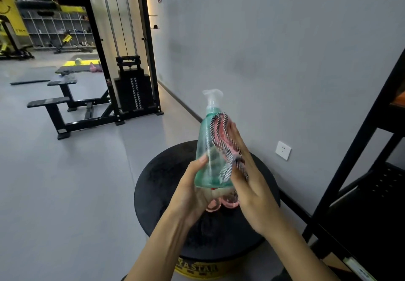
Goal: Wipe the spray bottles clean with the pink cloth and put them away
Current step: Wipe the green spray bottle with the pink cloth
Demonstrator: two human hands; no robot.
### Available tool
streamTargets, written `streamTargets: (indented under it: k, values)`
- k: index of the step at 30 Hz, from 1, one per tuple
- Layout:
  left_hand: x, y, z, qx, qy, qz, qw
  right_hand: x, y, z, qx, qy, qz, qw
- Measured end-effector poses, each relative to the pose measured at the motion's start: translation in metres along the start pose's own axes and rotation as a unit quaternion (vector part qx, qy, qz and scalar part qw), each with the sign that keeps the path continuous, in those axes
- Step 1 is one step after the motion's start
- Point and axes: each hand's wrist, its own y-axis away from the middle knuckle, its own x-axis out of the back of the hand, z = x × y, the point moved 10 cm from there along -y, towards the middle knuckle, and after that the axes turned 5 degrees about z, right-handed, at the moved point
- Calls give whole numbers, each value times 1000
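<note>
Left hand [192, 190]: grips the teal spray bottle [208, 149] low on its body, thumb across the front.
Right hand [249, 184]: flat, fingers straight, pressing the pink cloth [223, 136] against the bottle's side; its thumb is hidden.
Bottle: held upright between the two hands. It is probably light, stiff and slick, so grip the wide lower body, not the pump head.
Cloth: soft and limp, bunches easily.
Hidden: pink bottles [230, 201] beneath the hands on the round black bench [157, 182] are mostly covered. Fill level unclear.
</note>
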Motion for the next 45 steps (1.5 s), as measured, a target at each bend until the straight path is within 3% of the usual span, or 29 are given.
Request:
streamTargets:
  k: [7,11,17,25,32,38,41,45]
  values:
    - [14,1,-3,34,-29,62,997,-21,36,-7,68,107,-42,991]
    - [7,2,3,-21,-72,39,996,-7,15,-4,34,75,-6,997]
    - [8,3,-2,-14,-41,49,998,1,1,0,0,23,13,1000]
    - [16,4,-6,27,-42,64,997,-21,41,-7,71,140,-45,987]
    - [5,8,-14,23,-38,24,999,10,-8,-4,30,47,34,998]
    - [8,8,-4,22,-22,29,999,-13,35,-9,71,41,-17,996]
    - [9,6,-4,2,-65,10,998,0,40,5,-26,-58,30,998]
    - [4,13,-9,0,-108,13,994,26,13,33,-190,-201,121,953]
